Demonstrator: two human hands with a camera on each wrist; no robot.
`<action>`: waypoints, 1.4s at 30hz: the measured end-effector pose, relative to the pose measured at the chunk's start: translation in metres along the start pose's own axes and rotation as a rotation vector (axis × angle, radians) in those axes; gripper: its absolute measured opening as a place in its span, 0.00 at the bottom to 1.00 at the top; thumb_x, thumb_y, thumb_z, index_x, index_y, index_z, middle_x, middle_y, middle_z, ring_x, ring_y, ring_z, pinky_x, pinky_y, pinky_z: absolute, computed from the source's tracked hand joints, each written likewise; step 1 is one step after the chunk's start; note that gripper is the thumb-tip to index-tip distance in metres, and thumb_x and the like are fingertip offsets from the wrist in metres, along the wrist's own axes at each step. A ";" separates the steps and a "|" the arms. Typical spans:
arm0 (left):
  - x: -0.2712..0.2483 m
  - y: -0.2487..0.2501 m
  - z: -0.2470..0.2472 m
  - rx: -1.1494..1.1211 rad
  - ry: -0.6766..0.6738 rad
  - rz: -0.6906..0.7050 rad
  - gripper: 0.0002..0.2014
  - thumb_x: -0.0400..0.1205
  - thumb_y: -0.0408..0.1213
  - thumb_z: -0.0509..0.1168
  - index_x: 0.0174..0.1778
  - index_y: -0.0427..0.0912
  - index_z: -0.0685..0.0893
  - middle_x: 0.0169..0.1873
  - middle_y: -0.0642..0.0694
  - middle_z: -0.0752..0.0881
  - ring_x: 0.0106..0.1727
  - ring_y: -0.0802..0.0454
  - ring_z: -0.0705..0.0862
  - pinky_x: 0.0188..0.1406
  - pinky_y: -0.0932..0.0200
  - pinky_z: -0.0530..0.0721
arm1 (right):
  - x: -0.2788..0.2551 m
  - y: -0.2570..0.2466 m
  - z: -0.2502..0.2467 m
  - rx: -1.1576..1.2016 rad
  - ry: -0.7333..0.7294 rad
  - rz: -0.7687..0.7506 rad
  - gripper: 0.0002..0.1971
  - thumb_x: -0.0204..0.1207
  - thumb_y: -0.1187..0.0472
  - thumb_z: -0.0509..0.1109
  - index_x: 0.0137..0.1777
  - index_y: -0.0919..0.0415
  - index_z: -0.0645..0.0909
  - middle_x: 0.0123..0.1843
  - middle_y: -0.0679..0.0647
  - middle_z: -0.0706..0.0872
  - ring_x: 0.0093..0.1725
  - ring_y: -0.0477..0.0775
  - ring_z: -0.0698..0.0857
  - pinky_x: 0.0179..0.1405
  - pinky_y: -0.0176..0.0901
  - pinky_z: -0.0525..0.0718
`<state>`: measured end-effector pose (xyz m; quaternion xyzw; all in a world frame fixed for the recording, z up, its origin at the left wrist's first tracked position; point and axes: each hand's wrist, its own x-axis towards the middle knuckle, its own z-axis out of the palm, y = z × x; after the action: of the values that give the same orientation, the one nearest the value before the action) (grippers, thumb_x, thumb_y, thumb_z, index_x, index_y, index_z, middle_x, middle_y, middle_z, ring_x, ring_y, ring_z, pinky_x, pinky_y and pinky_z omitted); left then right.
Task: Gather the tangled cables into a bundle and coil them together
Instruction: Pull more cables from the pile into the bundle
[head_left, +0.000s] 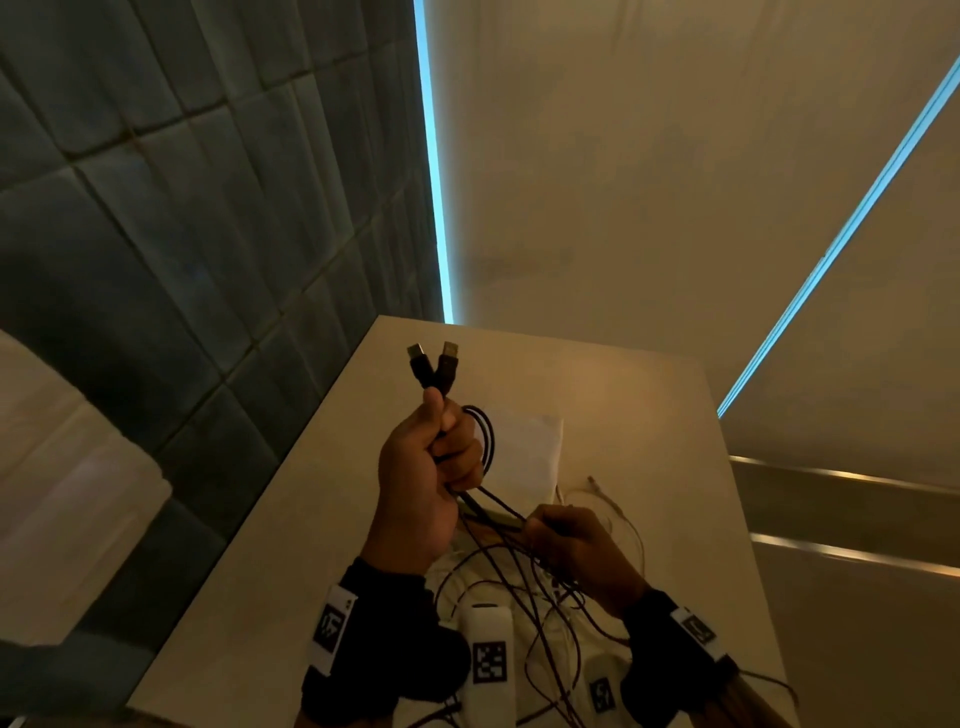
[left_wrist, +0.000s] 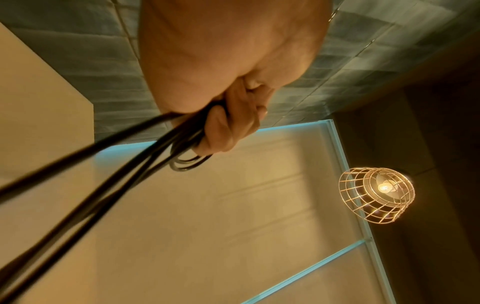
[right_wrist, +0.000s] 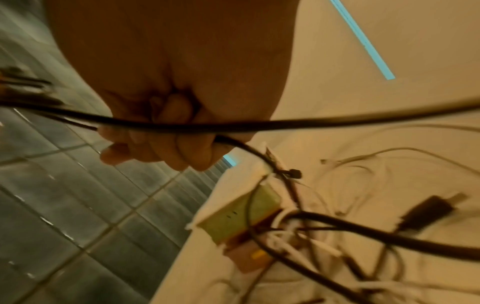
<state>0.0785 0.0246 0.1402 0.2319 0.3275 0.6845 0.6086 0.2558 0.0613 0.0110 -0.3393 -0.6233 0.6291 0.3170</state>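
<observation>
A: Head view first: your left hand (head_left: 426, 483) is raised above the table (head_left: 291, 545), fingers curled tight round a bunch of black cables (head_left: 480, 447). Two USB plugs (head_left: 434, 361) stick up side by side past your thumb.

B: And a loop?

A: Yes, a short loop of the black cables bulges out beside your fingers; the left wrist view shows it too, under the curled fingers (left_wrist: 228, 131), with strands running down and away from your fist.

B: Your right hand?

A: Your right hand (head_left: 576, 545) sits lower and to the right, fingers closed round one black strand that stretches up to your left fist. The right wrist view shows that strand passing through your curled fingers (right_wrist: 166, 148).

B: The rest of the tangle?

A: It lies loose on the table below your hands: thin dark leads and white cables (right_wrist: 363, 162) crossing each other, a black plug (right_wrist: 428, 211) among them, beside a small greenish box (right_wrist: 241, 216).
</observation>
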 end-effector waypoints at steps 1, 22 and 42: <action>0.000 0.001 -0.001 0.011 0.009 0.003 0.18 0.85 0.47 0.52 0.30 0.44 0.68 0.20 0.54 0.62 0.17 0.60 0.57 0.18 0.63 0.54 | -0.001 0.010 -0.002 0.005 0.012 0.009 0.14 0.81 0.59 0.68 0.32 0.59 0.79 0.28 0.49 0.76 0.30 0.43 0.73 0.35 0.34 0.72; 0.000 0.024 -0.007 0.243 0.162 0.030 0.20 0.88 0.48 0.50 0.31 0.45 0.70 0.20 0.53 0.68 0.15 0.61 0.59 0.13 0.68 0.57 | -0.015 0.031 0.000 -0.049 0.313 0.164 0.17 0.81 0.59 0.68 0.29 0.55 0.79 0.23 0.51 0.71 0.24 0.52 0.68 0.26 0.48 0.66; -0.001 0.009 0.012 -0.046 -0.016 -0.031 0.17 0.84 0.48 0.53 0.31 0.46 0.71 0.25 0.52 0.68 0.19 0.60 0.60 0.20 0.63 0.60 | -0.009 -0.033 0.005 0.053 0.072 -0.062 0.12 0.80 0.68 0.67 0.33 0.65 0.80 0.26 0.44 0.79 0.27 0.36 0.74 0.31 0.26 0.72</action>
<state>0.0811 0.0249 0.1545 0.2181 0.3104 0.6805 0.6269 0.2555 0.0517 0.0447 -0.3339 -0.6048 0.6226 0.3676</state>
